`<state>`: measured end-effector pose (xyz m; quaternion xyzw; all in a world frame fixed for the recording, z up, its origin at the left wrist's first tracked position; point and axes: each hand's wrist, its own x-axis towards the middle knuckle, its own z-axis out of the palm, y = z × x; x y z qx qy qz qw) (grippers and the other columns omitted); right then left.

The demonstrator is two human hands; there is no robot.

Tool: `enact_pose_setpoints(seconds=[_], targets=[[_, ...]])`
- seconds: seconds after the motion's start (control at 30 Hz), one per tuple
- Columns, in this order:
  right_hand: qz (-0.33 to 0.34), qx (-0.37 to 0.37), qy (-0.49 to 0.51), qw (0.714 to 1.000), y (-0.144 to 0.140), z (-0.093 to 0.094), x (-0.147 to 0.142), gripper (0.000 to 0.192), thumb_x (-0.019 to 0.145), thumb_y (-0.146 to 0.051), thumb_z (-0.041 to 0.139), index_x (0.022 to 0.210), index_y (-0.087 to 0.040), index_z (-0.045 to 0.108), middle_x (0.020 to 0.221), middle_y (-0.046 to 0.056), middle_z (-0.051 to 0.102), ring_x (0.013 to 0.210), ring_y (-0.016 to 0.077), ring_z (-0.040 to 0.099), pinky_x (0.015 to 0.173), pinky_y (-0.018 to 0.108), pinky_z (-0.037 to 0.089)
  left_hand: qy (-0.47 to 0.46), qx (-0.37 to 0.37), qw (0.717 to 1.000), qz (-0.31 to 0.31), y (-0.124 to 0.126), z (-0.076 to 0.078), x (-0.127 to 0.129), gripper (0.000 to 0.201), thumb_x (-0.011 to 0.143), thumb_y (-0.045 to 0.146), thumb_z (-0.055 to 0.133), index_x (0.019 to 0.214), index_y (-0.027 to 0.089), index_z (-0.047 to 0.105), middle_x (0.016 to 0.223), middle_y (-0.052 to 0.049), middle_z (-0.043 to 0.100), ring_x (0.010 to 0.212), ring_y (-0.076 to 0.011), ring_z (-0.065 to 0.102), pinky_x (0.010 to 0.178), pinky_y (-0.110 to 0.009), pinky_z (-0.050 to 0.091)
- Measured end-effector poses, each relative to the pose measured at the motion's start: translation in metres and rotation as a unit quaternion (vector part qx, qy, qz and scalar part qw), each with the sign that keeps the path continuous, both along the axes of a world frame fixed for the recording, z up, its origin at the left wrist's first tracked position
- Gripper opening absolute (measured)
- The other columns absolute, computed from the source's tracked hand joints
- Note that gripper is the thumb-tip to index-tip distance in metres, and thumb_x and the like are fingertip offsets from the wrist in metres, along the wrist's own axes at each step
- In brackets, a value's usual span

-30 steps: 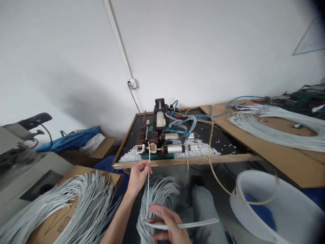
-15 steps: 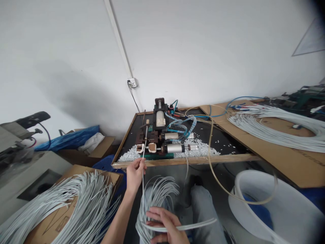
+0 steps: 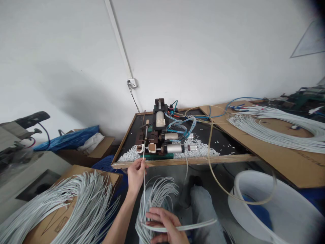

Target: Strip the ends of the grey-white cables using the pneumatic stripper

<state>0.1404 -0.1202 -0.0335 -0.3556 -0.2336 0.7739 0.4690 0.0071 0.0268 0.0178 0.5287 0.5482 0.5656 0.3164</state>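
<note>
A thin white wire [image 3: 144, 191], stretched from the lap up to a small machine [image 3: 160, 118].
Nearest, in the lightly closed right hand [image 3: 169, 225], a few pale strands [image 3: 198, 225], crossing over a coil [image 3: 156, 196] on the lap; possibly a snag there, because of so many tangled ends. Further, in the left hand [image 3: 136, 173], the wire, pinched between thumb and finger near the padded blocks [image 3: 152, 147]; its tip, difficult to tell. With too weak pinch, perhaps a crooked wire; with fingertips too far forward, perhaps nipped skin. Beyond, scattered white scraps [image 3: 209, 149].
</note>
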Motion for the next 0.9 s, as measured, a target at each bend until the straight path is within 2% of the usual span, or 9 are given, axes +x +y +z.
enact_pose_setpoints(seconds=[0.27, 0.37, 0.5, 0.6, 0.67, 0.7, 0.77, 0.83, 0.9], targets=[[-0.005, 0.0, -0.006, 1.0, -0.001, 0.001, 0.0, 0.073, 0.062, -0.074, 0.068, 0.098, -0.011, 0.073, 0.101, 0.016, 0.078, 0.099, 0.0309, 0.071, 0.061, 0.033, 0.059, -0.01, 0.003, 1.0, -0.007, 0.003, -0.004, -0.003, 0.03, 0.08, 0.043, 0.066, 0.081, 0.014, 0.067, 0.056, 0.002, 0.062, 0.042, -0.0104, 0.05, 0.044, -0.02, 0.04], [-0.008, -0.003, -0.014, 1.0, 0.0, 0.004, 0.001, 0.076, 0.064, -0.077, 0.063, 0.095, -0.009, 0.073, 0.097, 0.018, 0.079, 0.098, 0.0317, 0.071, 0.062, 0.035, 0.06, -0.064, -0.02, 0.998, -0.017, 0.002, -0.001, -0.001, 0.03, 0.078, 0.043, 0.068, 0.082, 0.013, 0.068, 0.056, 0.002, 0.06, 0.044, -0.0094, 0.05, 0.047, -0.02, 0.04], [-0.028, 0.002, -0.026, 0.999, 0.002, 0.008, 0.002, 0.074, 0.071, -0.078, 0.054, 0.087, -0.009, 0.074, 0.082, 0.016, 0.08, 0.083, 0.0287, 0.075, 0.061, 0.034, 0.059, -0.209, -0.098, 0.971, -0.068, -0.007, 0.005, 0.007, 0.034, 0.076, 0.043, 0.07, 0.095, 0.014, 0.069, 0.06, 0.004, 0.058, 0.048, -0.0082, 0.05, 0.051, -0.02, 0.043], [-0.022, 0.018, -0.037, 0.999, 0.002, 0.007, 0.002, 0.073, 0.075, -0.079, 0.047, 0.085, -0.011, 0.072, 0.066, 0.013, 0.078, 0.061, 0.0211, 0.073, 0.049, 0.025, 0.052, -0.246, -0.075, 0.966, -0.039, -0.023, 0.01, 0.015, 0.031, 0.078, 0.04, 0.069, 0.096, 0.015, 0.069, 0.055, 0.007, 0.049, 0.044, -0.0065, 0.042, 0.05, -0.019, 0.041], [-0.005, 0.037, -0.072, 0.997, 0.0, 0.008, 0.001, 0.075, 0.078, -0.079, 0.04, 0.088, -0.011, 0.07, 0.056, 0.009, 0.075, 0.046, 0.0151, 0.066, 0.041, 0.019, 0.042, -0.208, -0.03, 0.977, -0.024, -0.037, 0.015, 0.02, 0.028, 0.085, 0.04, 0.063, 0.1, 0.017, 0.068, 0.052, 0.009, 0.044, 0.042, -0.0069, 0.037, 0.05, -0.02, 0.04], [0.007, 0.045, -0.095, 0.994, -0.001, 0.009, 0.001, 0.074, 0.08, -0.078, 0.037, 0.089, -0.011, 0.069, 0.052, 0.007, 0.071, 0.04, 0.0124, 0.061, 0.039, 0.018, 0.037, -0.158, -0.018, 0.986, -0.047, -0.044, 0.019, 0.022, 0.028, 0.089, 0.04, 0.058, 0.103, 0.018, 0.068, 0.052, 0.008, 0.045, 0.043, -0.0083, 0.039, 0.052, -0.022, 0.042], [0.035, 0.06, -0.139, 0.988, -0.005, 0.015, 0.002, 0.069, 0.085, -0.073, 0.036, 0.09, -0.012, 0.068, 0.047, 0.001, 0.064, 0.035, 0.008, 0.05, 0.038, 0.017, 0.033, 0.004, -0.021, 0.988, -0.155, -0.059, 0.03, 0.026, 0.031, 0.093, 0.04, 0.052, 0.11, 0.019, 0.068, 0.061, 0.002, 0.057, 0.057, -0.0145, 0.053, 0.065, -0.027, 0.048], [0.072, 0.064, -0.168, 0.981, -0.009, 0.024, 0.003, 0.062, 0.09, -0.065, 0.035, 0.087, -0.013, 0.068, 0.048, -0.002, 0.058, 0.036, 0.0062, 0.043, 0.039, 0.016, 0.032, 0.161, -0.029, 0.953, -0.255, -0.071, 0.044, 0.031, 0.032, 0.094, 0.037, 0.053, 0.12, 0.022, 0.065, 0.099, -0.007, 0.068, 0.096, -0.0237, 0.06, 0.089, -0.035, 0.045], [0.097, 0.072, -0.196, 0.973, -0.012, 0.033, 0.005, 0.058, 0.093, -0.059, 0.033, 0.081, -0.014, 0.067, 0.052, -0.001, 0.057, 0.042, 0.0075, 0.046, 0.044, 0.017, 0.037, 0.239, -0.037, 0.911, -0.334, -0.079, 0.056, 0.036, 0.034, 0.094, 0.036, 0.052, 0.125, 0.024, 0.061, 0.12, -0.009, 0.063, 0.113, -0.0262, 0.054, 0.098, -0.036, 0.04]])
